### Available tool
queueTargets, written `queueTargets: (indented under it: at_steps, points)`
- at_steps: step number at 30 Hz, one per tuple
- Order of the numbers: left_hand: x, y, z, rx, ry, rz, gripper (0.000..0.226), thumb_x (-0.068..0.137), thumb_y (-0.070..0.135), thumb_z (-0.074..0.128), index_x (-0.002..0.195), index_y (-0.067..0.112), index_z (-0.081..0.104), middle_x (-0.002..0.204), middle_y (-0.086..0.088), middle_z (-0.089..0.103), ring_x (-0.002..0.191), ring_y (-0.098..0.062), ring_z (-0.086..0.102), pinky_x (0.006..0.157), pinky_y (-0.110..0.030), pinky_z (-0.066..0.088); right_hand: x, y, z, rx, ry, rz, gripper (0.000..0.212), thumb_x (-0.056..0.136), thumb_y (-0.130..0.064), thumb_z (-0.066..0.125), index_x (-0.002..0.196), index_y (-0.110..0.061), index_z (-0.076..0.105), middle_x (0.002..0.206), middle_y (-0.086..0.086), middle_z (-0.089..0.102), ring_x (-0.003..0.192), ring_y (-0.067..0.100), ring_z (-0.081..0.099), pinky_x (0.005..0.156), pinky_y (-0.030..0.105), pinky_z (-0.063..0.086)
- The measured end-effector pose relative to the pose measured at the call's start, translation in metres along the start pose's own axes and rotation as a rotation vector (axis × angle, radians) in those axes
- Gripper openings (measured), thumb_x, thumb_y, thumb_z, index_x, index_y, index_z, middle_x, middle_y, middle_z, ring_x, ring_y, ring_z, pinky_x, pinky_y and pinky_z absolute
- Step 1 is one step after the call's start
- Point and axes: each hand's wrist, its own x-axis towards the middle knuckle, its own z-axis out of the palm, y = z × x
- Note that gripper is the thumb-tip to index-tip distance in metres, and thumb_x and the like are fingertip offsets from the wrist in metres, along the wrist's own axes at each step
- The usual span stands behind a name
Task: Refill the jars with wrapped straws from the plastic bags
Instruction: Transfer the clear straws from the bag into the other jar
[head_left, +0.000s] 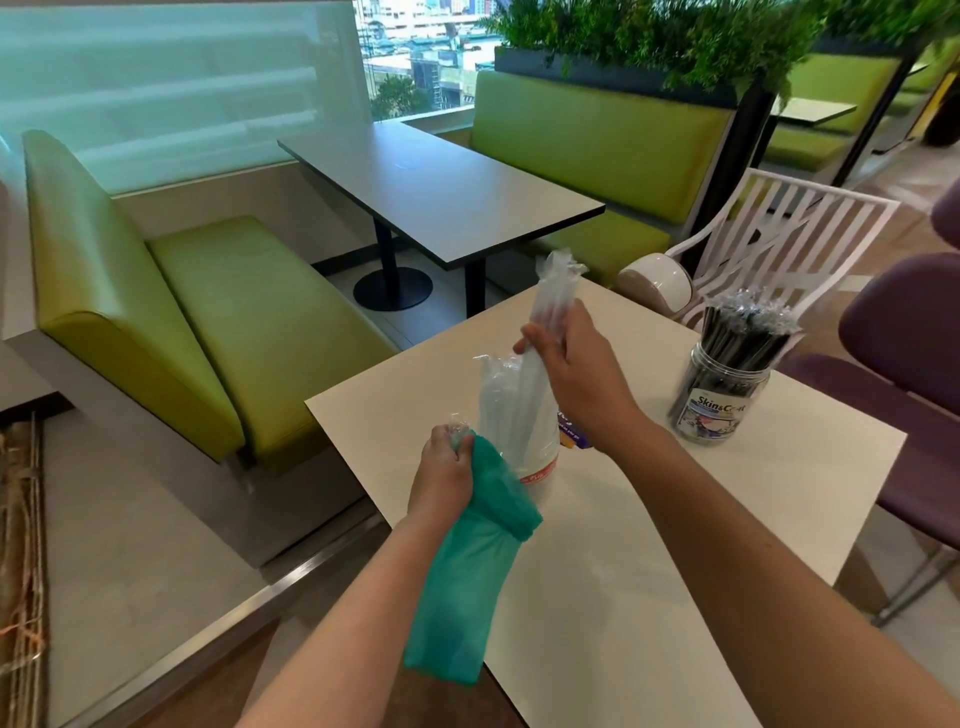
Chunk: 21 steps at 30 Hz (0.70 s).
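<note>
My right hand (569, 364) grips a bundle of clear wrapped straws (550, 296), holding it upright over a jar (537, 467) near the white table's left edge. More clear wrapped straws (498, 400) stand in that jar. My left hand (444, 467) grips the crumpled top of a green plastic bag (462, 587), which hangs down beside the jar and past the table edge. A second clear jar (714, 400) labelled "Skin & Coat" stands at the right of the table, full of black wrapped straws (743, 327).
The white square table (649, 519) carries both jars. Purple chairs (893, 332) and a white slatted chair (789, 228) stand to the right. Green booth benches (208, 312) and a grey table (441, 192) lie behind. A purple-and-yellow item (571, 431) peeks from behind the left jar.
</note>
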Motion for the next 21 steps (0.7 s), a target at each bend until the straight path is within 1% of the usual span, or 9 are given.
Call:
queueTargets:
  at_steps: [2,5,7,8,9,11,14,17,21]
  points:
    - [0.001,-0.002,0.001,0.057,-0.018,-0.025,0.039,0.102,0.045,0.038,0.124,0.014,0.047,0.12,-0.01,0.057,0.102,-0.024,0.056,0.086,-0.038,0.045,0.004,-0.003,-0.003,0.003,0.024,-0.025,0.035,0.099,-0.044,0.042,0.12,-0.017,0.043,0.099,-0.009,0.068,0.097,0.015,0.065,0.09,0.038,0.052]
    - [0.002,0.0,0.002,0.112,-0.03,-0.056,0.049,0.093,0.063,0.042,0.116,0.021,0.049,0.106,-0.001,0.061,0.092,-0.021,0.06,0.079,-0.039,0.05,0.004,-0.004,-0.003,0.004,-0.008,-0.044,0.044,0.096,-0.048,0.044,0.127,-0.016,0.043,0.109,-0.004,0.068,0.102,0.017,0.064,0.091,0.038,0.052]
    - [0.002,0.005,0.002,0.121,-0.042,-0.061,0.054,0.087,0.069,0.047,0.117,0.024,0.049,0.103,0.002,0.062,0.09,-0.019,0.061,0.077,-0.04,0.052,0.001,-0.003,-0.001,-0.008,-0.033,-0.065,0.047,0.095,-0.047,0.048,0.131,-0.017,0.044,0.108,-0.004,0.064,0.094,0.008,0.062,0.084,0.028,0.05]
    - [0.002,0.007,0.003,0.125,-0.048,-0.061,0.056,0.086,0.069,0.051,0.123,0.026,0.048,0.106,0.002,0.063,0.093,-0.02,0.061,0.08,-0.041,0.052,-0.001,-0.003,0.0,-0.012,-0.04,-0.071,0.047,0.095,-0.046,0.05,0.132,-0.018,0.045,0.1,-0.01,0.06,0.084,-0.001,0.058,0.078,0.02,0.046]
    - [0.003,0.008,0.004,0.129,-0.051,-0.064,0.059,0.086,0.066,0.054,0.13,0.028,0.047,0.113,0.001,0.064,0.099,-0.022,0.061,0.085,-0.042,0.053,-0.002,-0.003,0.001,-0.02,-0.045,-0.069,0.047,0.094,-0.044,0.052,0.133,-0.019,0.046,0.092,-0.016,0.055,0.075,-0.005,0.055,0.072,0.011,0.042]
    - [0.005,0.01,0.005,0.132,-0.056,-0.069,0.065,0.087,0.061,0.058,0.141,0.031,0.04,0.124,0.0,0.062,0.11,-0.024,0.06,0.092,-0.044,0.052,-0.004,-0.002,0.001,-0.045,-0.062,-0.044,0.048,0.094,-0.045,0.052,0.135,-0.022,0.046,0.083,-0.023,0.048,0.069,-0.006,0.053,0.062,0.004,0.04]
    - [0.007,0.011,0.006,0.119,-0.058,-0.086,0.067,0.087,0.059,0.058,0.145,0.033,0.036,0.131,-0.001,0.06,0.114,-0.025,0.059,0.095,-0.047,0.051,-0.004,-0.003,-0.002,-0.066,-0.083,-0.027,0.049,0.093,-0.046,0.051,0.136,-0.023,0.046,0.081,-0.024,0.047,0.068,0.001,0.055,0.06,0.005,0.039]
    - [0.008,0.012,0.006,0.099,-0.065,-0.109,0.066,0.088,0.056,0.059,0.145,0.034,0.034,0.131,-0.001,0.059,0.112,-0.025,0.06,0.094,-0.047,0.052,-0.001,-0.003,-0.003,-0.08,-0.091,-0.032,0.052,0.093,-0.048,0.05,0.138,-0.023,0.044,0.089,-0.018,0.052,0.07,0.002,0.056,0.067,0.009,0.042]
    - [0.01,0.017,0.008,0.076,-0.077,-0.124,0.063,0.09,0.049,0.06,0.145,0.035,0.033,0.13,0.0,0.059,0.11,-0.024,0.061,0.094,-0.047,0.052,0.001,-0.002,-0.003,-0.107,-0.087,-0.024,0.053,0.093,-0.049,0.049,0.139,-0.023,0.044,0.101,-0.013,0.053,0.075,0.006,0.057,0.077,0.021,0.047]
